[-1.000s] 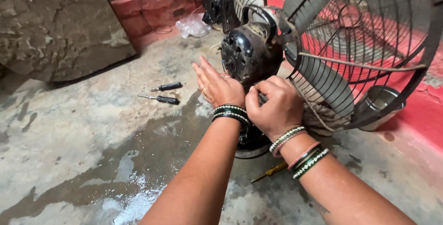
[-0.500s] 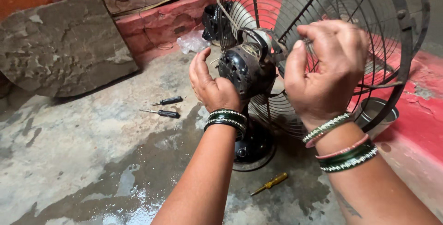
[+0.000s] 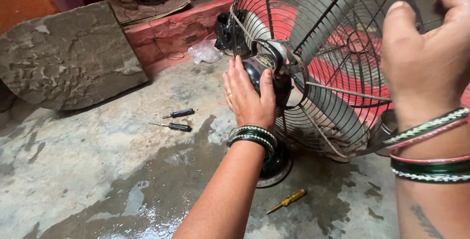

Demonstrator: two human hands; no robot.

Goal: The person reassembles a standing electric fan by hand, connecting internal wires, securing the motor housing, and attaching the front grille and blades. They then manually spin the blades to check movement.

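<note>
An old table fan stands on a concrete floor, with a wire guard (image 3: 323, 72) around grey blades and a black motor housing (image 3: 267, 67) behind them. My left hand (image 3: 249, 97) is wrapped over the back of the motor housing, thumb on its right side. My right hand (image 3: 431, 58) is raised at the guard's upper right rim, fingers curled over the wires. Both wrists wear green and white bangles. The fan's round black base (image 3: 276, 168) shows under my left wrist.
Two black-handled screwdrivers (image 3: 178, 113) (image 3: 172, 127) lie on the floor to the left. A yellow-handled screwdriver (image 3: 289, 200) lies near the base. A stone slab (image 3: 68, 58) leans at the back left beside a red brick ledge (image 3: 171, 33) with a clear plastic bag (image 3: 205, 52). Wet patches (image 3: 147, 204) darken the floor.
My right hand has left the motor and risen to the guard's upper right rim. My left hand has closed over the motor housing. The view has moved closer to the fan.
</note>
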